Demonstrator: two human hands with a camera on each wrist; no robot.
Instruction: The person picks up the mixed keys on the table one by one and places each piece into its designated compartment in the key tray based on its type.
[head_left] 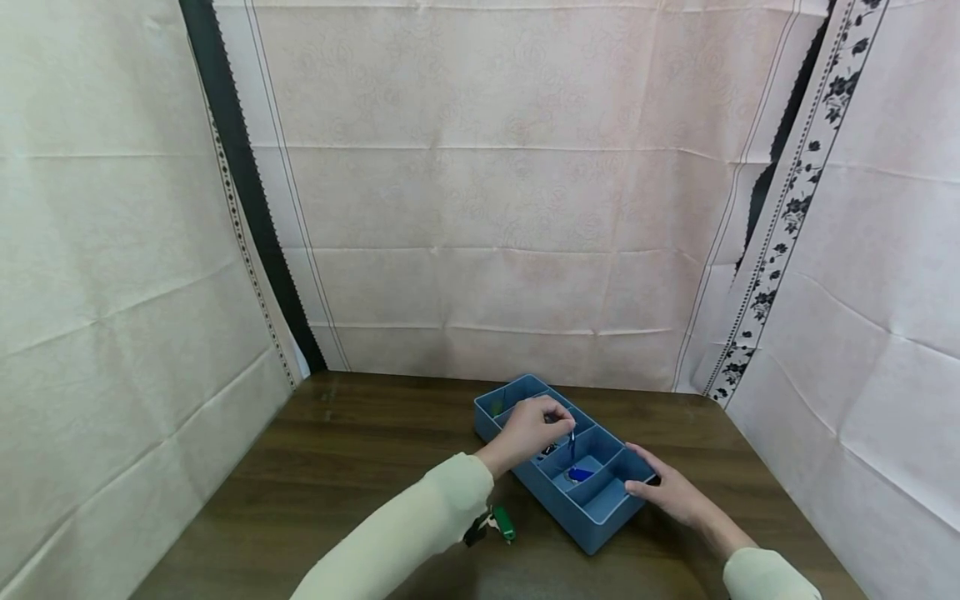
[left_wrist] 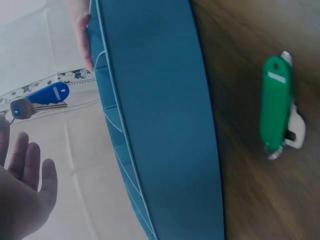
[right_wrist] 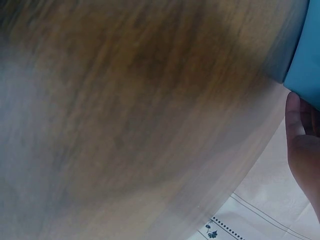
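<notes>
My left hand (head_left: 531, 429) pinches a key (left_wrist: 42, 106) with a blue key tag (left_wrist: 49, 94) by its ring, so both dangle over the blue divided box (head_left: 558, 504). Below them, another blue tag (head_left: 579, 475) lies in a compartment with a small ring beside it. At the box's right end, my right hand (head_left: 671, 492) grips the wall, thumb and fingers spread at the corner. The right wrist view catches only part of that hand (right_wrist: 305, 150) against the box's corner (right_wrist: 305, 75).
A green key tag (left_wrist: 275, 105) with metal pieces lies on the wooden table (head_left: 360, 475), beside the box and close to my left sleeve. Small items sit in the box's farther compartments, partly hidden by my left hand. Pale cloth (head_left: 487, 208) hangs behind and on both sides.
</notes>
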